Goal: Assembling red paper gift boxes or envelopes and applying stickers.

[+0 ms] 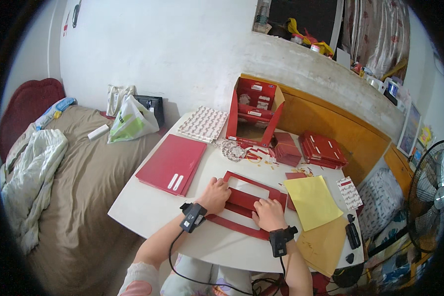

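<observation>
On the white table [148, 209] in front of me lies a red cardboard piece [242, 228], flat, with large cut-out windows and a solid band across its middle. My left hand [214, 196] has its fingers curled on the piece's left side, at the end of the band. Over the band's right end, my right hand [270, 215] is bent down with its fingers closed on the card. Both fingertips are partly hidden. Left of the piece sits a stack of flat red cards [175, 160] with two white slots. Straps with small black devices circle both wrists.
Behind stand a red open display box [254, 111], folded red pieces [323, 148] and patterned white sheets [203, 123]. Yellow paper sheets [313, 200] and a black object [352, 236] lie at the right. Cables hang from my wrists; a fan [431, 197] stands far right.
</observation>
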`<action>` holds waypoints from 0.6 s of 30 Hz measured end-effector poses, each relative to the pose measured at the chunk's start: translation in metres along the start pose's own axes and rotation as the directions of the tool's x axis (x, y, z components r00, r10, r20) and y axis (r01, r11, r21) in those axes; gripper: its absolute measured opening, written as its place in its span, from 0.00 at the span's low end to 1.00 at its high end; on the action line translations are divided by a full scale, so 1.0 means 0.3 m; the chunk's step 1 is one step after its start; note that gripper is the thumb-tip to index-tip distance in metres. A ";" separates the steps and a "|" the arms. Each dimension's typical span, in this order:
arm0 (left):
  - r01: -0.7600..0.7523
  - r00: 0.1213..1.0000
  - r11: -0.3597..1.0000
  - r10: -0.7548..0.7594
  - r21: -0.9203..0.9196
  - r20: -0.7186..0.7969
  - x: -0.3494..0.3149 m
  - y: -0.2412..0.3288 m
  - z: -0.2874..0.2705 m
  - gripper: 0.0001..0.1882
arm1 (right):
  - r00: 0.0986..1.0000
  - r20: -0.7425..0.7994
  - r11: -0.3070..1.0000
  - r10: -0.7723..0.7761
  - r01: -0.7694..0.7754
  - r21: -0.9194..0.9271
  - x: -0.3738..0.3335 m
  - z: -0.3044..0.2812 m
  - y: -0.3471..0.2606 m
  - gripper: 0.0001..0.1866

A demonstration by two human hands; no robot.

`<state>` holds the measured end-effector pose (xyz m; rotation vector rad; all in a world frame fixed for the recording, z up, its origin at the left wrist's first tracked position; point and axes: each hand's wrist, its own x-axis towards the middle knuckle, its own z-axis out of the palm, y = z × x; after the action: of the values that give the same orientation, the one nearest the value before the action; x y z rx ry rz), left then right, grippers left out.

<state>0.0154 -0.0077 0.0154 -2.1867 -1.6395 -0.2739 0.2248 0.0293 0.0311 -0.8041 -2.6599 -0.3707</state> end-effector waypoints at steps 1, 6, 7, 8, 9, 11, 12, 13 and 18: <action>-0.017 1.000 0.999 0.017 -0.049 0.000 -0.005 -0.004 -0.018 0.09 | 1.000 -0.004 1.000 0.009 -0.009 0.030 -0.001 -0.015 0.003 0.08; 0.133 0.982 0.963 -0.161 -0.236 -0.102 -0.014 -0.083 -0.076 0.18 | 0.998 -0.023 0.997 0.062 -0.061 0.051 -0.005 -0.015 0.022 0.12; 0.138 0.981 0.964 -0.165 -0.229 -0.102 -0.032 -0.113 -0.065 0.18 | 0.997 -0.002 0.995 0.073 -0.073 0.070 -0.003 -0.021 0.015 0.13; 0.319 0.929 0.936 -0.340 -0.147 -0.148 -0.026 -0.145 -0.020 0.20 | 0.997 -0.002 0.995 0.081 -0.081 0.059 -0.011 -0.035 0.016 0.13; 0.502 0.839 0.862 -0.504 -0.065 -0.205 -0.033 -0.182 0.013 0.22 | 0.998 -0.053 0.998 0.044 -0.041 0.055 -0.010 -0.043 0.005 0.14; 0.668 0.736 0.742 -0.645 0.061 -0.204 -0.061 -0.235 0.063 0.28 | 0.994 -0.108 0.999 0.012 -0.007 0.047 -0.008 -0.043 -0.006 0.16; 0.749 0.663 0.658 -0.745 0.081 -0.079 -0.069 -0.256 0.068 0.32 | 0.993 -0.117 0.997 -0.018 0.026 0.067 -0.006 -0.027 -0.012 0.17; 0.745 0.667 0.661 -0.741 0.084 -0.081 -0.081 -0.274 0.083 0.32 | 0.991 -0.127 0.994 -0.048 0.059 0.087 -0.005 -0.010 -0.019 0.18; 0.823 0.560 0.558 -0.828 0.108 0.012 -0.085 -0.307 0.115 0.35 | 0.999 -0.035 0.999 0.014 -0.012 0.051 -0.010 0.039 0.000 0.17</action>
<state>-0.0824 0.0065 -0.0078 -1.1792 -2.5707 -0.3687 0.2243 0.0317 0.0193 -0.7919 -2.6191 -0.3106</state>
